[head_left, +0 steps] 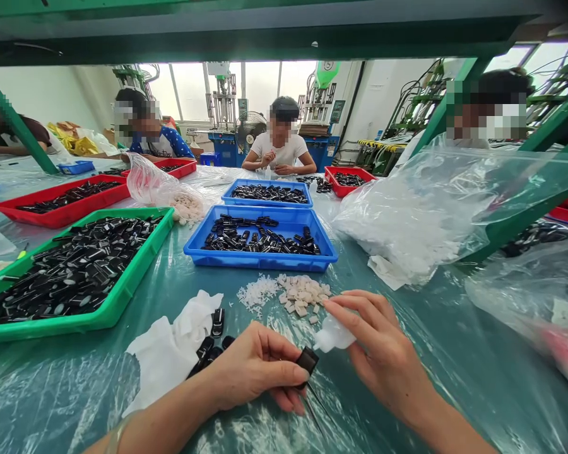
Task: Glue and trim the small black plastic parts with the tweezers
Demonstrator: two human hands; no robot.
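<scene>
My left hand (255, 369) is closed around a small black plastic part (307, 360) and thin tweezers whose tips point down toward the table. My right hand (376, 350) pinches a small white piece (332, 335) just right of the black part, fingers curled. A little pile of small beige and white pieces (291, 293) lies just beyond both hands. A few loose black parts (213, 337) rest beside a crumpled white cloth (170, 350) left of my left hand.
A green tray (118, 296) of black parts stands left, a blue tray (260, 260) ahead with another blue one behind it, red trays (57, 217) beyond. Clear plastic bags (421, 221) sit right. Three other people sit at the far side.
</scene>
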